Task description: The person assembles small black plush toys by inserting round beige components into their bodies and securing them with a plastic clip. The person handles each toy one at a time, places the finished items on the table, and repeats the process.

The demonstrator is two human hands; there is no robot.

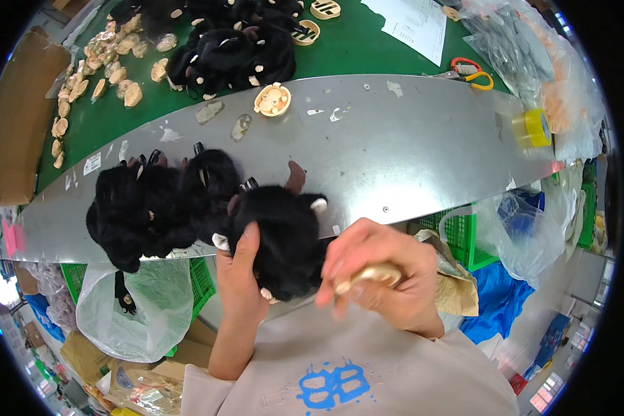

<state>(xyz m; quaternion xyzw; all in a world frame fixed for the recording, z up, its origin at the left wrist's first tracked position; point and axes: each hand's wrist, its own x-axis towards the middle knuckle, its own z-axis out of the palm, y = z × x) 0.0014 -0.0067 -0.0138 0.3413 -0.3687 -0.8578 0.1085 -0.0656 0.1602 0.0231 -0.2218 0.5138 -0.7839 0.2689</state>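
Note:
My left hand [241, 284] grips a black plush toy [277, 229] at the near edge of the metal table, the thumb pressed on its fur. White tips and a brown flap show on the toy. Just right of it my right hand [402, 277], slightly blurred, has its fingers closed around a small beige plastic piece [380, 273]; its exact shape is partly hidden. More black plush toys [152, 201] lie in a row to the left. A round beige plastic part [272, 101] with molded shapes inside rests on the table farther back.
A green surface [340, 55] behind bears a heap of black plush toys [236, 55] and many beige parts [118, 73]. Scissors [471, 73], a yellow tape roll [536, 127] and plastic bags [555, 69] lie at right. Below the table are a bag-lined green crate [201, 288] and another crate [468, 239].

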